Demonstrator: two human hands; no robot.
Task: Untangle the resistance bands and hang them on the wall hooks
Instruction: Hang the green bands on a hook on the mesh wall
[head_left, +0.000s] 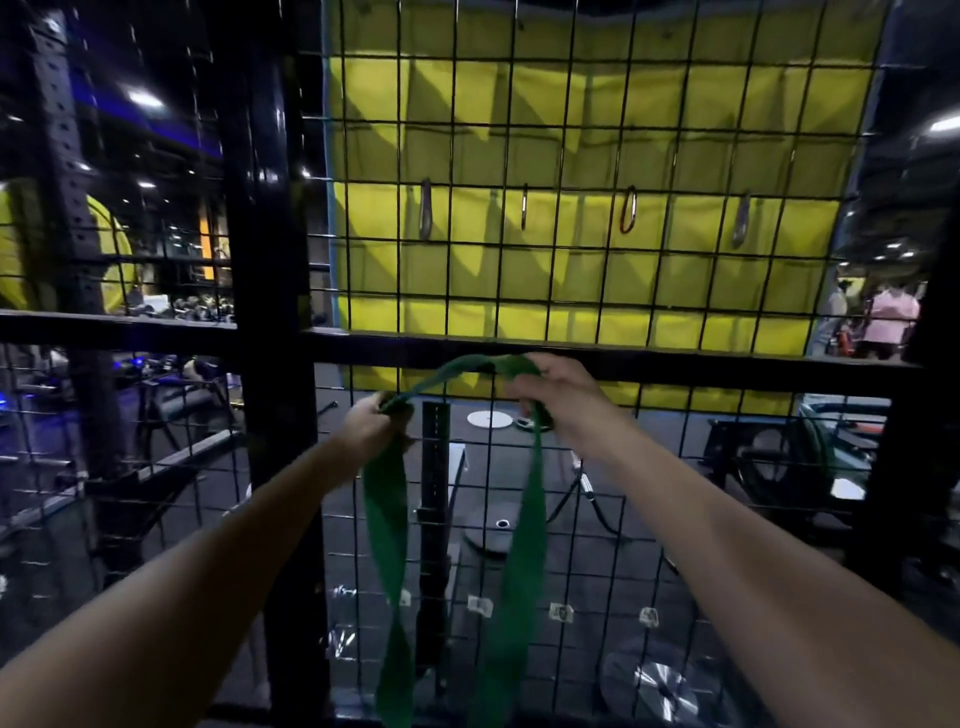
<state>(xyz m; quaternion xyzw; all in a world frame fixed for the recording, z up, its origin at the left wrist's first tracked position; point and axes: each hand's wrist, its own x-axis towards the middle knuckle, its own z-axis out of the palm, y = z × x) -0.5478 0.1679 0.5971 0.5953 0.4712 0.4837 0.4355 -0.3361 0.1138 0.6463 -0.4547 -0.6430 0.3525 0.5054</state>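
Note:
A green resistance band (525, 545) hangs as a loop in front of a black wire grid wall (571, 291). My left hand (371, 426) grips its left strand and my right hand (558, 392) grips its right strand. The band arches between the two hands and both strands drop past the bottom of the frame; the left strand twists lower down. Several carabiner hooks hang on the grid above the hands: a grey one (426, 209), a thin one (524, 207), a red one (628, 209) and another grey one (741, 218).
A yellow padded panel (675, 130) sits behind the grid. A thick black frame post (270, 312) stands left of the hands, with a crossbar (727, 364) at hand height. Weight plates (660, 680) and gym gear lie beyond the mesh. A person in pink (891, 322) stands far right.

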